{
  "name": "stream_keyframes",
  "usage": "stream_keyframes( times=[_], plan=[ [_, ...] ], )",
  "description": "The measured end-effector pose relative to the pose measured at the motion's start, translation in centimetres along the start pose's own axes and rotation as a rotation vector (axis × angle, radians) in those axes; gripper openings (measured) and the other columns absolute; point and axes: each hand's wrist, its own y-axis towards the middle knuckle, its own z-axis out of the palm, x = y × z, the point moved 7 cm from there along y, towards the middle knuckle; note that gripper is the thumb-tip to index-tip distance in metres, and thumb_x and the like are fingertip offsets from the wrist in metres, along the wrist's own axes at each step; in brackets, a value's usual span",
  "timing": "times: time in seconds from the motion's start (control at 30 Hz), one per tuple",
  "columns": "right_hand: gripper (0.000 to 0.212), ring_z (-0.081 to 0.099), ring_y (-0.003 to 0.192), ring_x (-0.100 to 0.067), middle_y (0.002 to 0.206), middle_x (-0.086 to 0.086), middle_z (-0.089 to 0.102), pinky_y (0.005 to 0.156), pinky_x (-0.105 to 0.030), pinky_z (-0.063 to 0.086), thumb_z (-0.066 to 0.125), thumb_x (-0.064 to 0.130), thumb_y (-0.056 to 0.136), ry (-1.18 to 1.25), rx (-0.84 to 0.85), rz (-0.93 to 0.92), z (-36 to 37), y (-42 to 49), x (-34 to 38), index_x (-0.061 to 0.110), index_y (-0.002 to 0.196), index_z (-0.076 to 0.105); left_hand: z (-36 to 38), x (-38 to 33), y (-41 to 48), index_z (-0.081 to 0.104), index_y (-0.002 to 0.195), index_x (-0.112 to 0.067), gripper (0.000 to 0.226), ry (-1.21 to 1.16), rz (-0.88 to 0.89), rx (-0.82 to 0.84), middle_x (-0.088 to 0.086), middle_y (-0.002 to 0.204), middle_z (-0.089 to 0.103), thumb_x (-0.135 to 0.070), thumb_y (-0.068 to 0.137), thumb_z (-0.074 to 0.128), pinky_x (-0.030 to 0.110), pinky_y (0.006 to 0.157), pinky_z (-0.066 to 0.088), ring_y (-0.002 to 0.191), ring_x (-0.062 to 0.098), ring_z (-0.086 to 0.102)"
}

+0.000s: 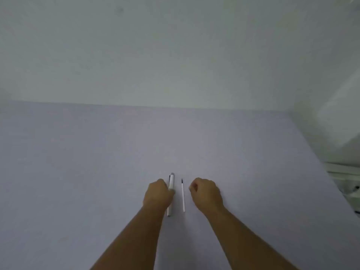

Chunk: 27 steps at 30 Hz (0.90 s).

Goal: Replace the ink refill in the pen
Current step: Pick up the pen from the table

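Observation:
A white pen (pixel 171 183) with a black clip lies lengthwise on the pale table (pixel 78 162), its clip end pointing away from me. My left hand (pixel 157 194) rests over the middle of the pen with its fingers curled down on it; the pen's lower end shows below the hand. A thin white ink refill (pixel 183 195) with a dark tip lies parallel just right of the pen, untouched. My right hand (pixel 206 192) is a loose fist on the table to the right of the refill, holding nothing that I can see.
A plain wall (pixel 175 55) rises behind the table's far edge. The table's right edge runs diagonally at the right, with blurred white objects (pixel 346 178) beyond it.

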Motion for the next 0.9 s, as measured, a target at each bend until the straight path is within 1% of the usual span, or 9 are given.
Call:
stream_keyframes(
  times=[0.27, 0.4, 0.47, 0.5, 0.6, 0.7, 0.77, 0.83, 0.9],
  plan=[
    [0.023, 0.060, 0.094, -0.026, 0.096, -0.007, 0.069, 0.079, -0.039, 0.052, 0.049, 0.029, 0.091, 0.098, 0.024, 0.025, 1.2, 0.3, 0.0, 0.014, 0.090, 0.066, 1.1, 0.6, -0.1, 0.062, 0.090, -0.010, 0.012, -0.115, -0.033, -0.003, 0.006, 0.086, 0.064, -0.019, 0.082, 0.059, 0.024, 0.055, 0.045, 0.071, 0.018, 0.058],
    [0.024, 0.059, 0.081, -0.021, 0.086, -0.003, 0.067, 0.071, -0.032, 0.048, 0.054, 0.032, 0.089, 0.376, 0.045, 0.134, 0.9, 0.5, 1.0, 0.012, 0.091, 0.067, 0.4, -0.1, -1.2, 0.062, 0.092, -0.019, 0.013, -0.252, 0.034, -0.019, -0.006, 0.076, 0.059, -0.025, 0.081, 0.061, 0.022, 0.039, 0.047, 0.059, 0.011, 0.058],
    [0.029, 0.057, 0.076, -0.017, 0.077, 0.002, 0.062, 0.070, -0.029, 0.043, 0.057, 0.039, 0.087, 0.530, 0.071, 0.223, 0.6, 0.6, 1.4, 0.012, 0.088, 0.067, 0.1, -0.9, -1.9, 0.063, 0.093, -0.020, 0.014, -0.269, 0.112, -0.015, -0.011, 0.073, 0.057, -0.027, 0.082, 0.063, 0.028, 0.047, 0.056, 0.061, 0.012, 0.061],
    [0.029, 0.055, 0.072, -0.017, 0.071, 0.003, 0.060, 0.069, -0.030, 0.042, 0.059, 0.041, 0.086, 0.580, 0.080, 0.242, 0.4, 0.7, 1.7, 0.013, 0.081, 0.066, 0.0, -1.3, -2.1, 0.064, 0.095, -0.019, 0.015, -0.265, 0.151, -0.010, -0.013, 0.073, 0.056, -0.028, 0.082, 0.064, 0.025, 0.050, 0.057, 0.062, 0.012, 0.061],
    [0.032, 0.052, 0.061, -0.017, 0.059, 0.002, 0.055, 0.069, -0.035, 0.044, 0.061, 0.035, 0.085, 0.639, 0.097, 0.270, -0.5, 0.8, 2.4, 0.017, 0.058, 0.058, -0.2, -2.5, -2.5, 0.065, 0.095, -0.017, 0.013, -0.224, 0.229, 0.020, -0.011, 0.070, 0.055, -0.027, 0.087, 0.061, 0.004, 0.036, 0.043, 0.056, 0.003, 0.053],
    [0.034, 0.055, 0.062, -0.020, 0.060, -0.003, 0.058, 0.071, -0.039, 0.049, 0.061, 0.031, 0.085, 0.713, 0.087, 0.322, -1.1, 0.8, 2.5, 0.015, 0.055, 0.058, -0.3, -2.9, -2.4, 0.063, 0.087, -0.016, 0.012, -0.209, 0.248, 0.065, -0.002, 0.073, 0.060, -0.026, 0.090, 0.057, 0.002, 0.035, 0.041, 0.055, 0.005, 0.052],
    [0.034, 0.054, 0.055, -0.018, 0.057, -0.003, 0.058, 0.068, -0.037, 0.048, 0.059, 0.028, 0.085, 0.824, 0.033, 0.396, -1.7, 1.3, 1.8, 0.016, 0.053, 0.060, -0.4, -2.6, -2.4, 0.065, 0.090, -0.014, 0.014, -0.200, 0.239, 0.100, -0.004, 0.072, 0.060, -0.026, 0.090, 0.057, 0.007, 0.037, 0.041, 0.057, 0.003, 0.053],
    [0.033, 0.054, 0.052, -0.018, 0.058, -0.004, 0.060, 0.069, -0.038, 0.049, 0.058, 0.025, 0.086, 0.875, -0.011, 0.418, -2.5, 2.0, 1.0, 0.013, 0.056, 0.062, -0.5, -1.8, -2.3, 0.068, 0.095, -0.013, 0.019, -0.202, 0.217, 0.097, -0.005, 0.073, 0.061, -0.027, 0.089, 0.058, 0.011, 0.049, 0.040, 0.062, 0.003, 0.056],
    [0.029, 0.058, 0.063, -0.023, 0.069, -0.010, 0.064, 0.072, -0.039, 0.049, 0.057, 0.026, 0.088, 0.703, 0.025, 0.330, -2.9, 2.7, 0.4, 0.009, 0.065, 0.064, -1.0, -1.0, -2.2, 0.069, 0.096, -0.013, 0.020, -0.227, 0.181, 0.074, -0.003, 0.080, 0.064, -0.028, 0.088, 0.059, 0.017, 0.061, 0.042, 0.073, 0.010, 0.059]
  ],
)
